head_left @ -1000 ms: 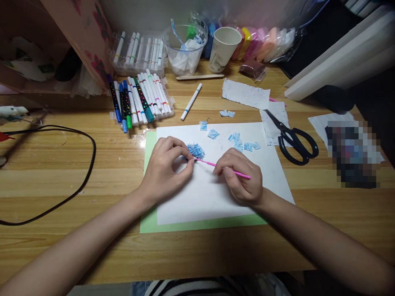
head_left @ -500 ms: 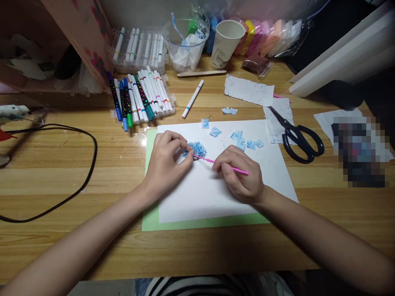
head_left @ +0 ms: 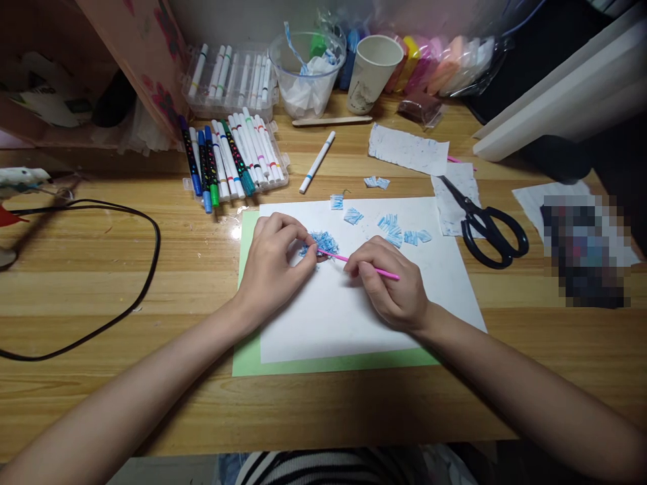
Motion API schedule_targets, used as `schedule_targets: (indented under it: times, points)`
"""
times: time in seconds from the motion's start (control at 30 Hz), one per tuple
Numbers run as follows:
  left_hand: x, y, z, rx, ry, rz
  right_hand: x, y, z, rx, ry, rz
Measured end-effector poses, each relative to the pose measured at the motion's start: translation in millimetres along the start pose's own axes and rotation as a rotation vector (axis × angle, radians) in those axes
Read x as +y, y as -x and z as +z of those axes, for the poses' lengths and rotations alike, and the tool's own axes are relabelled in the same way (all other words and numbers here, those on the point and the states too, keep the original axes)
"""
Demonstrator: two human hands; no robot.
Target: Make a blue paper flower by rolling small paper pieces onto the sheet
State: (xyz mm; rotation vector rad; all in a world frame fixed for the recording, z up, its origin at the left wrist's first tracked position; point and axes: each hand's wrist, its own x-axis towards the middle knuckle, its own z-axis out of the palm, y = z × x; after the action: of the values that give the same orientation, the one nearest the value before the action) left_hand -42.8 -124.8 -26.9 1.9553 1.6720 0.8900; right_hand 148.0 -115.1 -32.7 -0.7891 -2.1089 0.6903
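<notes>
On a white sheet of paper sits a small blue-and-white tuft that looks like shredded paper, with a dark edge at its front. My left hand pinches the tuft's near left side between thumb and forefinger; the fingertips partly hide it. In my right hand is a thin pink stick, gripped like a pen, its tip against the tuft by my left fingertips. Several blue-streaked paper scraps lie beyond my right hand.
Black-handled scissors rest on torn white paper to the right. Behind are a marker case, a loose marker, a wooden stick, a clear plastic cup and a paper cup. A black cable loops at left.
My right hand and the pink stick have shifted slightly left and up, with the tip still at the tuft. My left hand stays practically in place.
</notes>
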Motion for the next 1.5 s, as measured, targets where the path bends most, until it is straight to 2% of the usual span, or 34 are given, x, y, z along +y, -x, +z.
schedule_targets:
  times: [0.2,0.47,0.6,0.73,0.93,1.1,1.23,1.4,1.5]
  points:
    - [-2,0,-1,0.03,0.028,-0.035,2,2,1,0.003,-0.018,0.03]
    - [-4,1,0,0.052,0.039,-0.082,0,-7,0,-0.037,0.098,-0.097]
    - [-4,2,0,0.058,0.035,-0.094,-3,-19,-2,-0.059,0.155,-0.106]
    - [-4,2,-1,0.049,-0.002,-0.087,-6,-31,-2,-0.059,0.148,-0.063]
    - [-5,2,-1,0.041,-0.015,-0.071,-7,-40,1,0.01,0.167,-0.008]
    - [-5,3,-1,0.04,-0.016,-0.065,-6,-47,0,0.043,0.145,0.156]
    - [-5,3,-1,0.041,-0.007,-0.072,-10,-52,-8,-0.046,0.147,0.216]
    - [-5,3,0,0.044,0.01,-0.079,-18,-54,-20,-0.249,0.229,0.073]
    - [-4,3,-1,0.041,0.009,-0.081,-18,-55,-23,-0.309,0.262,0.015]
